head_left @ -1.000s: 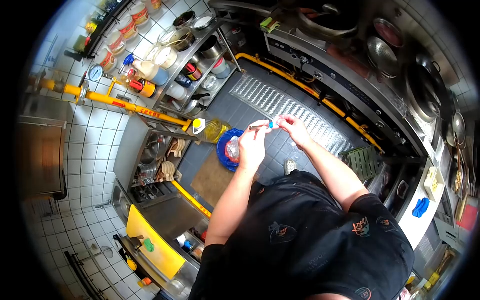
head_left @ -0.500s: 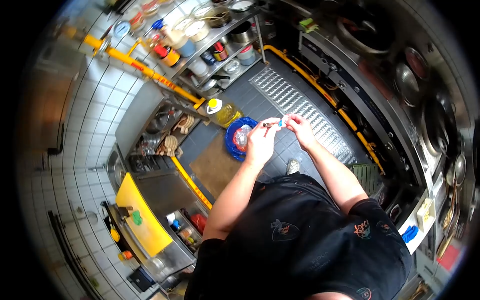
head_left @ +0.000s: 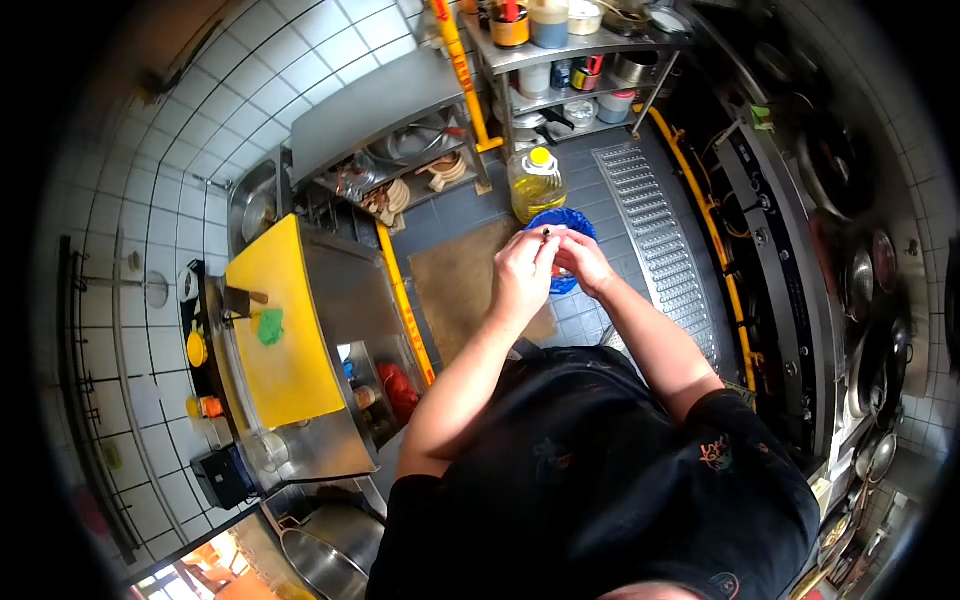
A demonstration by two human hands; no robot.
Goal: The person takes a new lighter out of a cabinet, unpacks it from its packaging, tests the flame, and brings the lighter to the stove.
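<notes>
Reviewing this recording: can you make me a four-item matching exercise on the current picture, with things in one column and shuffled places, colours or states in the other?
1. Left hand
2. Jug
3. Bag
4. Cutting board

A. Blue, partly hidden by the hands
B. Yellow, bearing a green item
C. Close to the right hand, holding a small dark object
D. Upright, with a yellow cap

Pairs: 1-C, 2-D, 3-A, 4-B

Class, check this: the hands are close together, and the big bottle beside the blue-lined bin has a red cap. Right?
Not red: the head view shows a yellow cap on the big bottle beside the blue-lined bin. The hands are close together.
</notes>
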